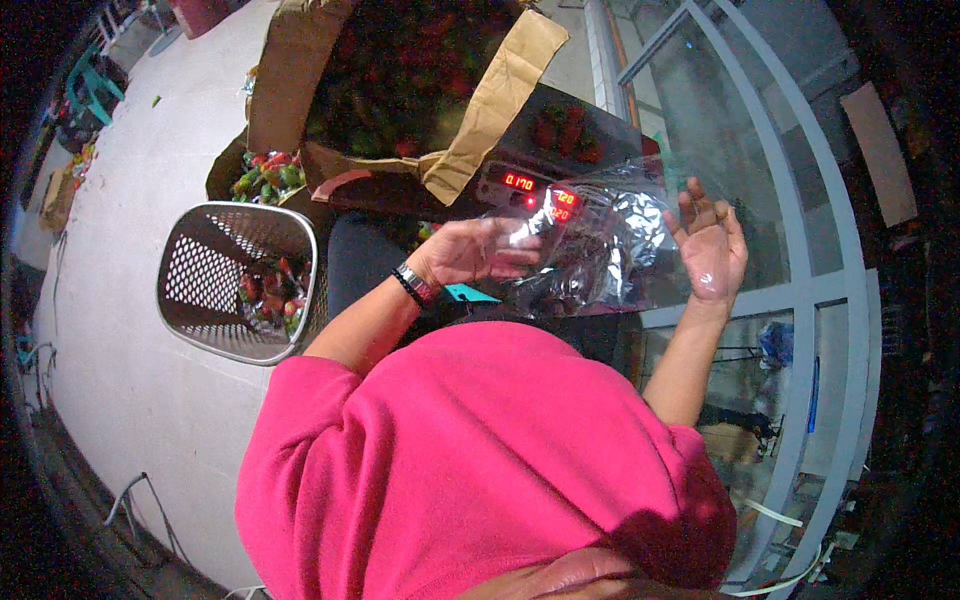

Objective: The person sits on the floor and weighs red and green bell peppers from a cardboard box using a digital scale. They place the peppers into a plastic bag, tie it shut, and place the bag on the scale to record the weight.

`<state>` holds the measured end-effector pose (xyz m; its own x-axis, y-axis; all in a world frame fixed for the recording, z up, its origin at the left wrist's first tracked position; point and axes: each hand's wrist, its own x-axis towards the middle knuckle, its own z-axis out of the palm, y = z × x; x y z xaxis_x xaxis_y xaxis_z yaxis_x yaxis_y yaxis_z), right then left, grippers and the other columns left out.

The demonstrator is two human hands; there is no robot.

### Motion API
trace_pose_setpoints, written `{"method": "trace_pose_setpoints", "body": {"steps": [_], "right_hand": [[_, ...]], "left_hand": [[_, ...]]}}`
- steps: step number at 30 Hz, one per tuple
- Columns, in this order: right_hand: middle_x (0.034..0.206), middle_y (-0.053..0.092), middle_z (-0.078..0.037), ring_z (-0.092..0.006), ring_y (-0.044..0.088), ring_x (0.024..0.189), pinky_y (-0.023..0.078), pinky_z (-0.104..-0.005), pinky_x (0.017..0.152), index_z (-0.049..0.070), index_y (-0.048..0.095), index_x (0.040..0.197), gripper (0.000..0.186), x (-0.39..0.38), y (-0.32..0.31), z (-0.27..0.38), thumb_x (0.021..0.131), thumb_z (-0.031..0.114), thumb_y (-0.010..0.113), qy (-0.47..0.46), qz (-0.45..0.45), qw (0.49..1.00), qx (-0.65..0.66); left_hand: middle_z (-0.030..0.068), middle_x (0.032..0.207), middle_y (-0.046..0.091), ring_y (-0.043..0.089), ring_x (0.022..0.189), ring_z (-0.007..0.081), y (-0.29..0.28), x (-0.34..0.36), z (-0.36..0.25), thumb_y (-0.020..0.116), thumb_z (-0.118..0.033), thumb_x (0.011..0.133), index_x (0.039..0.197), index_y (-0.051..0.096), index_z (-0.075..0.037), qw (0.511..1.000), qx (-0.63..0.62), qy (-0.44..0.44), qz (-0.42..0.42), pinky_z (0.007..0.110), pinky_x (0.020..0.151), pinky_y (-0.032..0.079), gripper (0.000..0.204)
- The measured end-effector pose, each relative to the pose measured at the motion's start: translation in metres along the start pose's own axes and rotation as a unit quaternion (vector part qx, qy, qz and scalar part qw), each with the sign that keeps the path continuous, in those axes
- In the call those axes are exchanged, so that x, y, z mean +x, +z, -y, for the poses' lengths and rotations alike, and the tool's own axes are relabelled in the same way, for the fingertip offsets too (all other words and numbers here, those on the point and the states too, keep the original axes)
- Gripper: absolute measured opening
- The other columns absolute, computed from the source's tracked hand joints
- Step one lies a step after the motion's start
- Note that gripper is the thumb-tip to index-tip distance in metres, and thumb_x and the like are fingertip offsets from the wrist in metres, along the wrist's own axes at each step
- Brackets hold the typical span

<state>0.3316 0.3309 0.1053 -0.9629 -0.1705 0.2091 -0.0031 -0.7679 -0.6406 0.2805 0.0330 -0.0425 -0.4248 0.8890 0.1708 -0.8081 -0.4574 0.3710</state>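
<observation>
A clear plastic bag (pixel 600 250) is spread between my hands, crinkled and shiny, in front of a weighing scale (pixel 545 195) with glowing red digits. My left hand (pixel 480 248), with a watch and a dark bracelet at the wrist, grips the bag's left side between thumb and fingers. On the bag's right side is my right hand (pixel 710 248), palm turned up and fingers spread. Its fingertips lie against the film or very close to it. Whether anything is inside the bag cannot be made out.
Beyond my hands stands a large open cardboard box (pixel 300 80) with dark red and green contents. Left of me is a perforated plastic basket (pixel 237 282) holding red and green peppers. More peppers (pixel 268 177) sit behind it. A grey metal frame (pixel 790 200) with glass runs along my right.
</observation>
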Motion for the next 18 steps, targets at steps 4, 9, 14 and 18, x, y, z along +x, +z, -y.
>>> {"method": "trace_pose_setpoints", "body": {"steps": [4,9,14,18], "right_hand": [[0.121,0.041,-0.02,-0.0325,0.041,0.109,0.027,-0.0533,0.093,0.006,0.051,0.088,0.025,-0.017,-0.013,0.008,0.088,0.021,0.031,-0.014,-0.016,1.0,-0.014],[0.115,0.046,-0.018,-0.0293,0.047,0.101,0.036,-0.0498,0.085,0.009,0.052,0.091,0.021,-0.036,-0.046,0.021,0.087,0.024,0.038,-0.036,-0.136,0.986,-0.094],[0.103,0.051,-0.011,-0.0206,0.05,0.09,0.039,-0.0378,0.078,0.008,0.049,0.098,0.019,-0.036,-0.037,0.014,0.081,0.018,0.05,-0.123,-0.427,0.688,-0.574],[0.093,0.053,-0.007,-0.0137,0.051,0.081,0.043,-0.0246,0.067,0.005,0.049,0.099,0.028,-0.025,0.019,-0.028,0.073,0.006,0.059,-0.254,-0.259,0.642,-0.676]], "left_hand": [[0.0125,0.1,0.055,0.053,0.092,0.024,-0.01,-0.005,0.018,0.054,-0.017,0.078,0.106,0.046,0.001,0.982,0.12,-0.016,-0.148,0.037,0.079,0.044,0.033],[0.0049,0.08,0.055,0.053,0.073,0.0159,-0.015,-0.004,0.02,0.05,-0.012,0.081,0.092,0.052,0.0,0.975,0.132,-0.002,-0.178,0.031,0.067,0.045,0.016],[-0.0006,0.072,0.051,0.048,0.065,0.01,-0.017,0.004,0.022,0.051,-0.016,0.082,0.085,0.052,-0.005,0.95,0.209,0.034,-0.23,0.026,0.061,0.041,0.011],[-0.0024,0.068,0.049,0.043,0.058,0.0073,-0.007,0.012,0.021,0.053,-0.021,0.082,0.079,0.05,-0.009,0.924,0.251,0.08,-0.277,0.022,0.053,0.035,0.012]]}}
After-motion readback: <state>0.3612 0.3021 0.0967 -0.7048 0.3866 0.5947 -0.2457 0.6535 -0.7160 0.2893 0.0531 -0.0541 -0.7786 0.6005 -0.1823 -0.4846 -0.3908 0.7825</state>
